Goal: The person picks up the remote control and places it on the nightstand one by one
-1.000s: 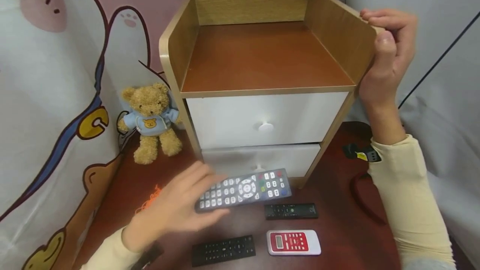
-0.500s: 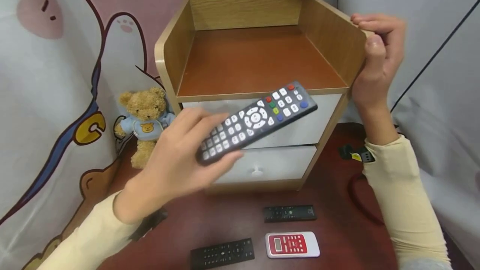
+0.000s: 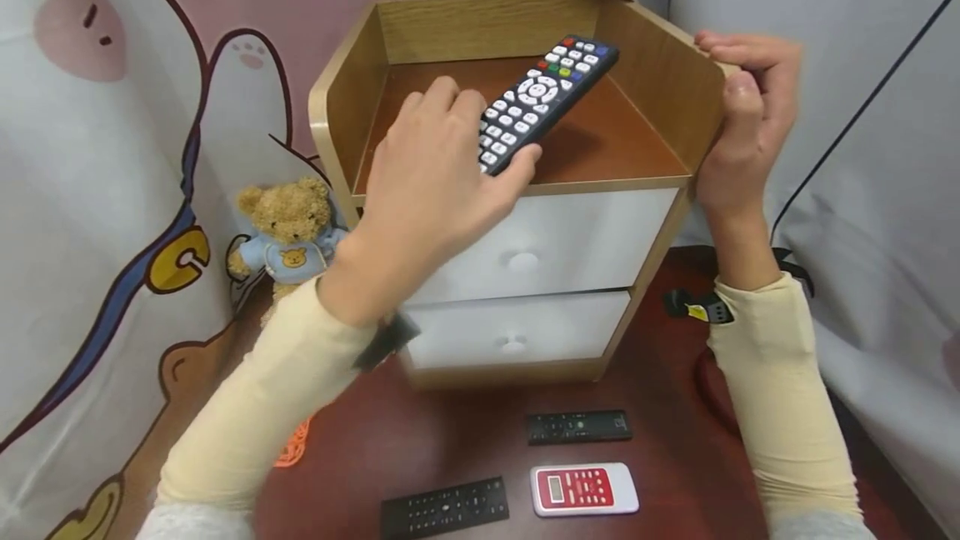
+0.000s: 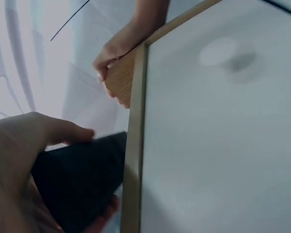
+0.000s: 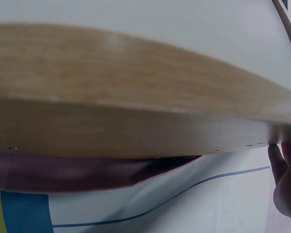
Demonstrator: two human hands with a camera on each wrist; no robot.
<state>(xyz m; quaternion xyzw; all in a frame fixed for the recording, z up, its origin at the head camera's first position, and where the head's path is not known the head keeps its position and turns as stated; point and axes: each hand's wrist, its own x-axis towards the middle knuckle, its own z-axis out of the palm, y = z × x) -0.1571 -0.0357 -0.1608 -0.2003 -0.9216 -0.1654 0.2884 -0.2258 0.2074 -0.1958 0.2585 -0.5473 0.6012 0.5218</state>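
Observation:
A black remote control with white and coloured buttons (image 3: 537, 90) is gripped near its lower end by my left hand (image 3: 427, 165). The remote hangs tilted over the brown top shelf of a small wooden cabinet (image 3: 420, 127). Seen in the left wrist view, the remote's dark underside (image 4: 82, 179) lies between thumb and fingers, beside the cabinet's front edge. My right hand (image 3: 753, 123) grips the upper edge of the cabinet's right side panel, thumb on the near side. The right wrist view catches only part of that hand (image 5: 288, 179), against the panel.
On the dark red table lie a slim black remote (image 3: 580, 427), a white-and-red remote (image 3: 585, 489) and another black remote (image 3: 446, 508). A teddy bear in a blue hoodie (image 3: 288, 232) sits left of the cabinet. Two white drawers (image 3: 570, 232) face forward; an orange stringy item (image 3: 294, 444) lies left.
My left hand has lifted the remote from in front of the lower drawer up over the top shelf, tilting it more steeply. My right hand has kept its grip on the panel.

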